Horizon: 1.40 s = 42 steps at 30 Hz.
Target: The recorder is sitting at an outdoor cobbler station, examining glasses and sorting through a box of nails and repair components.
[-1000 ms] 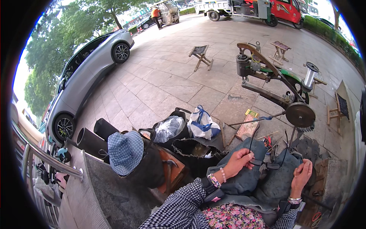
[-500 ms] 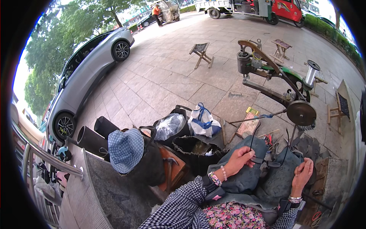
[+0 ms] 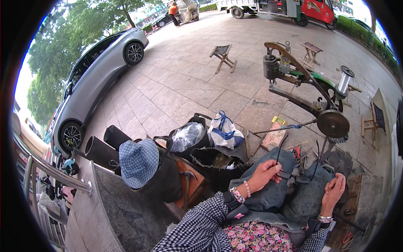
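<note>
Dark-framed eyeglasses [image 3: 301, 179] are pinched by one side in my left hand [image 3: 263, 176], above my lap. Their thin temples point up and away from me, spread apart. My right hand [image 3: 334, 191] is held to the right of the glasses, apart from them, with its fingers curled together. Whether anything is inside those fingers is hidden. Below both hands, a worn blue-grey apron [image 3: 302, 206] covers my knees.
A hand-cranked sewing machine [image 3: 310, 80] stands ahead on the right. Left of my legs are black open bags [image 3: 218, 161], a blue hat [image 3: 138, 164] and a hammer [image 3: 187, 178]. Folding stools [image 3: 222, 56] stand on the paving; a silver car [image 3: 98, 75] is parked at left.
The whole view has shifted very slightly. Both hands and the eyeglasses keep nearly the same position.
</note>
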{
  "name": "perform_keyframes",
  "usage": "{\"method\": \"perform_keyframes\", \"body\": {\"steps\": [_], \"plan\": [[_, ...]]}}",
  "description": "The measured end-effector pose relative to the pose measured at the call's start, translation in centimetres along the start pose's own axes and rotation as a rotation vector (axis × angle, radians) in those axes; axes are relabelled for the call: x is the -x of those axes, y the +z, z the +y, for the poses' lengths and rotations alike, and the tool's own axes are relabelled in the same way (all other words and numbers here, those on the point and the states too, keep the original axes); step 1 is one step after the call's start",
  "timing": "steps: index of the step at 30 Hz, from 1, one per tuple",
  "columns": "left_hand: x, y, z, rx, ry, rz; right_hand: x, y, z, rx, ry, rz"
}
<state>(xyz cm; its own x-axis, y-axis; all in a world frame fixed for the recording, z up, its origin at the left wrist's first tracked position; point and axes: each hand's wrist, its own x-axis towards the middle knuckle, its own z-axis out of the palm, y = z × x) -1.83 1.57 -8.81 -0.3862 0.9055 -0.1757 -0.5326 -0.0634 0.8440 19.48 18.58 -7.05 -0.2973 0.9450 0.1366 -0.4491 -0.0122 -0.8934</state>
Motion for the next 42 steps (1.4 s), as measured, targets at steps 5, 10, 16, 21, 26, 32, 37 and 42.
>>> {"method": "perform_keyframes", "body": {"steps": [5,10,16,21,26,32,37,42], "plan": [[-0.08,0.02,0.09,-0.01,0.007,0.003,-0.09,-0.13,0.08,0.002,0.008,-0.007],[0.0,0.06,0.11,-0.007,0.007,0.005,-0.11,-0.02,0.13,0.019,0.004,0.033],[0.08,0.02,0.1,-0.015,0.013,0.0,-0.1,-0.09,0.18,0.006,0.0,0.004],[-0.05,0.13,0.12,0.002,0.014,-0.015,-0.1,-0.17,0.04,0.007,-0.008,0.009],[0.01,0.01,0.06,0.001,0.009,-0.002,-0.06,0.01,0.1,0.003,-0.008,0.014],[0.05,-0.05,0.07,0.01,0.018,-0.012,0.02,0.09,-0.01,-0.006,-0.007,0.001],[0.04,-0.14,-0.02,0.016,0.025,-0.016,0.01,0.09,0.04,0.008,-0.006,0.011],[0.05,-0.07,0.09,0.017,0.023,-0.009,-0.05,0.02,0.06,0.006,-0.007,0.001]]}}
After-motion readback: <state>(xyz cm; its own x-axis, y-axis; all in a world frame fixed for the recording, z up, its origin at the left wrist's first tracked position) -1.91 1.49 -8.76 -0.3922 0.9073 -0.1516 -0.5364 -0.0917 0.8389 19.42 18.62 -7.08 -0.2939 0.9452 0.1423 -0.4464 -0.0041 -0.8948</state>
